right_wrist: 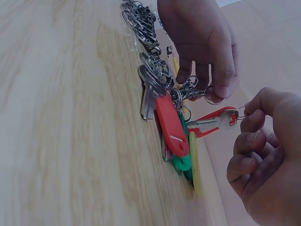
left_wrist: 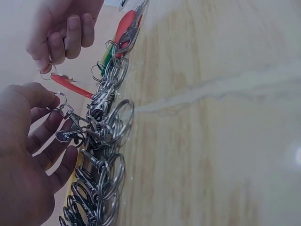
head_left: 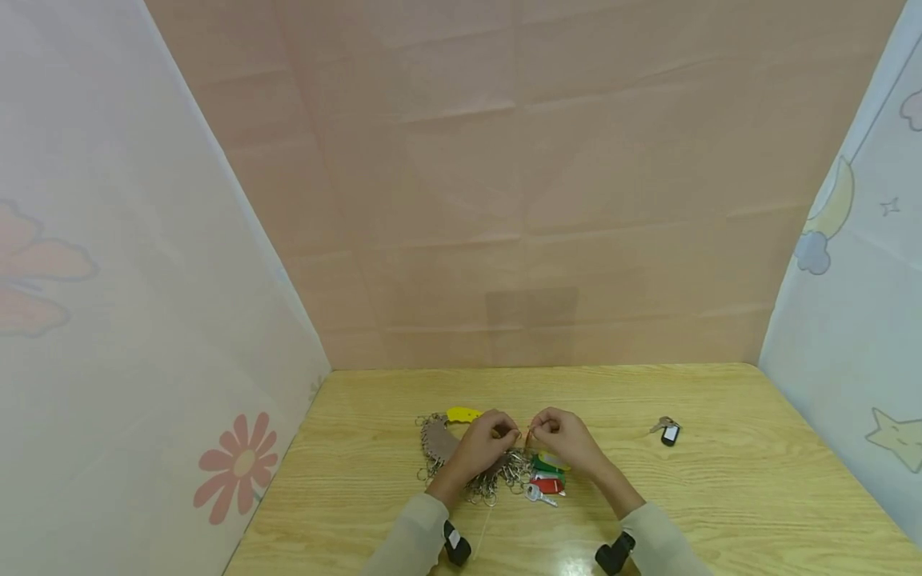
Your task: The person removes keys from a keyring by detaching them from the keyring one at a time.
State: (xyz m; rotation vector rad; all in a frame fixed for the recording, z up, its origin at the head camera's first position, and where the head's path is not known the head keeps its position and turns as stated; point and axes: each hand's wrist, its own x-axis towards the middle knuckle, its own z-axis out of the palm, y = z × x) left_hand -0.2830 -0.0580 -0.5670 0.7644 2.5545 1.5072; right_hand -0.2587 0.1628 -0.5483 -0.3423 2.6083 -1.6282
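My left hand [head_left: 490, 440] pinches a metal split ring [left_wrist: 55, 108] between thumb and index finger; a swivel clasp [left_wrist: 75, 123] hangs from it. Just across from it, my right hand [head_left: 571, 442] pinches a thin key ring [right_wrist: 242, 112] carrying a silver key [right_wrist: 227, 118] and a red key tag [left_wrist: 70, 86]. The two rings are close but apart. Below my left hand lies a curved brown strip [head_left: 439, 438] edged with many rings and clasps. Under my right hand lie another red key tag [right_wrist: 170, 125], a green tag [right_wrist: 181, 163], a yellow tag [right_wrist: 195, 165] and a silver key [head_left: 539, 495].
A yellow piece [head_left: 463, 414] sits at the strip's far side. Off to the right on the wooden table [head_left: 735, 480] lie a key [head_left: 661, 423] and a black tag [head_left: 671, 435]. Fabric walls [head_left: 432, 200] enclose the table's back and sides.
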